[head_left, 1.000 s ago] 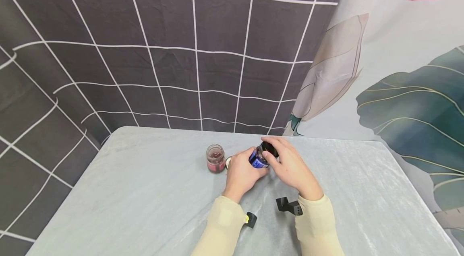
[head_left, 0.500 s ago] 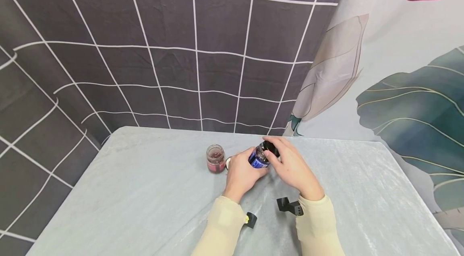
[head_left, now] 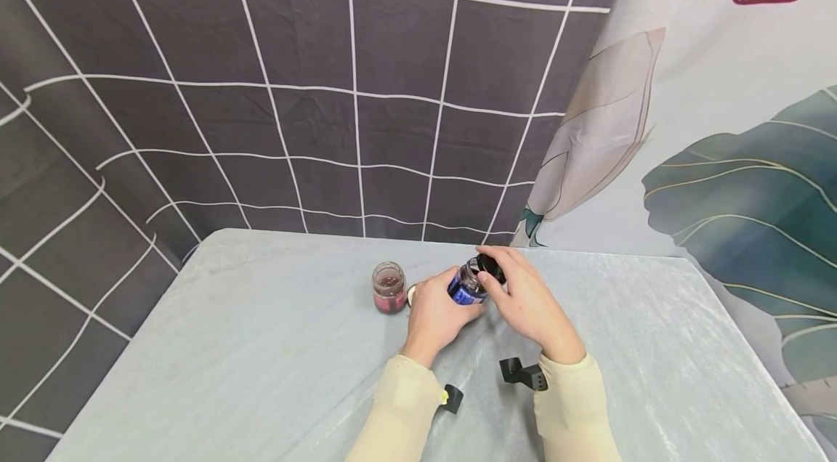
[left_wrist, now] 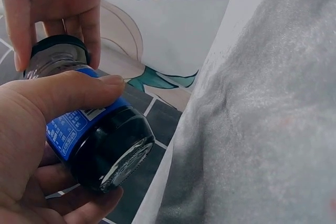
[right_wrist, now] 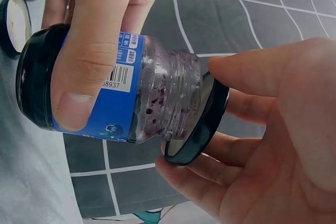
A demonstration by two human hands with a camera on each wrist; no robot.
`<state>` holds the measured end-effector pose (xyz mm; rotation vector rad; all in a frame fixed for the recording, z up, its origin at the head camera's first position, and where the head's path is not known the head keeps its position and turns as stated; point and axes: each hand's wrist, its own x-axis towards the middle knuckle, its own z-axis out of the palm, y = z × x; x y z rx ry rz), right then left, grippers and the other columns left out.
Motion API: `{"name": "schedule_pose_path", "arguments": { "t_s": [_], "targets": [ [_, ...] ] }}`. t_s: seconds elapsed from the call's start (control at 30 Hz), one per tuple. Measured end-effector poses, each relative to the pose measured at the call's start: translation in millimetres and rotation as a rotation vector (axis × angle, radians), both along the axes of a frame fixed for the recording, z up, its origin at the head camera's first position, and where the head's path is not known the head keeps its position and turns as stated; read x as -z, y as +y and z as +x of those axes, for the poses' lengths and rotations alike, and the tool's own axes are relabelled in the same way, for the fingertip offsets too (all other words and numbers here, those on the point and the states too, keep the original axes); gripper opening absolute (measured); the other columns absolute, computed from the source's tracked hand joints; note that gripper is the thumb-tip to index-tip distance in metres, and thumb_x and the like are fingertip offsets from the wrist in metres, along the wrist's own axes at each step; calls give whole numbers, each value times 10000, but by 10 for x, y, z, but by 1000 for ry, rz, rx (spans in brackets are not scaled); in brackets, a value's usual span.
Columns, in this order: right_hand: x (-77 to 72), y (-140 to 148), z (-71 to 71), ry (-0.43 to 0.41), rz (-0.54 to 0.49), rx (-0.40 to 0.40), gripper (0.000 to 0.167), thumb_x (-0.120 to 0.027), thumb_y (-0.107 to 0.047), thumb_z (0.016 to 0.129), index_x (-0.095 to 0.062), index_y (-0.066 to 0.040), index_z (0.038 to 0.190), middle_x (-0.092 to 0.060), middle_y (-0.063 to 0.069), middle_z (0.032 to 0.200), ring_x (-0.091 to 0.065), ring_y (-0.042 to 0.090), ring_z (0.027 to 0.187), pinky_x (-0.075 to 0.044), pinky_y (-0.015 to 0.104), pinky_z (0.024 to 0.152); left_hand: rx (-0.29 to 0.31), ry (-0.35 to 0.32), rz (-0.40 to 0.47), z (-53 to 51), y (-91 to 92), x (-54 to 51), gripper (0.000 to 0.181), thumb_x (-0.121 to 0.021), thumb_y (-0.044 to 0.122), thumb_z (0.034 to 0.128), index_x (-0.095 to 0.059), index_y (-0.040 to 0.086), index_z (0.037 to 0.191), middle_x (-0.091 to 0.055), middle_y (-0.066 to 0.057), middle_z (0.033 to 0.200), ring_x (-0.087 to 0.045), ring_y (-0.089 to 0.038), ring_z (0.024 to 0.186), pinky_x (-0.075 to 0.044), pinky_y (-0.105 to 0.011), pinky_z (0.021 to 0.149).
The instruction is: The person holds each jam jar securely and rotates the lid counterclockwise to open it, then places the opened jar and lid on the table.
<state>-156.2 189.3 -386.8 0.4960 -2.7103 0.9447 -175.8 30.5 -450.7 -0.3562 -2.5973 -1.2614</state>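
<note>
My left hand [head_left: 437, 317] grips a glass jar [head_left: 466, 289] with a blue label, tilted above the table. Dark contents fill its lower part, and dark red bits cling inside the clear neck in the right wrist view. My right hand [head_left: 526, 302] pinches the black lid [head_left: 490, 269] between thumb and fingers at its rim. In the right wrist view the lid [right_wrist: 202, 124] sits aslant at the jar's mouth, one edge away from the threads and its pale inside showing. From the left wrist view, the jar's base [left_wrist: 126, 163] faces the camera, with the thumb across the label.
An uncovered jar [head_left: 389, 291] with a reddish lower part stands upright left of my left hand. Beside it lies another lid [right_wrist: 16, 23], pale inside up, partly hidden by that hand in the head view. A grey cloth covers the table [head_left: 261, 346]; a dark gridded curtain [head_left: 294, 120] hangs behind.
The black lid has come loose from the jar's mouth and tilted away to the right with my right hand. My left hand and the jar have hardly moved.
</note>
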Motion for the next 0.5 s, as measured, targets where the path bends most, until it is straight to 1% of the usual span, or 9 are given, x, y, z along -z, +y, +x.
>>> {"name": "schedule_pose_path", "arguments": {
  "t_s": [0.27,0.5],
  "targets": [
    [1,6,-3,-7,-7,9,412,-578,-137,1010,-537,-14,1400,-552,203,1379,-518,370,1278,-405,550,1054,-1,-9,-8,4,-8,-8,413,-910,359,644,-729,249,999,-726,92,864,-654,-124,749,-497,-319,689],
    [8,26,-11,-4,-12,19,415,-576,-129,1004,-533,-20,1402,-544,211,1386,-519,374,1277,-409,549,1051,-9,-38,-21,-1,-6,-9,438,-908,366,648,-735,239,1031,-732,81,878,-656,-124,762,-491,-327,713]
  ]
}}
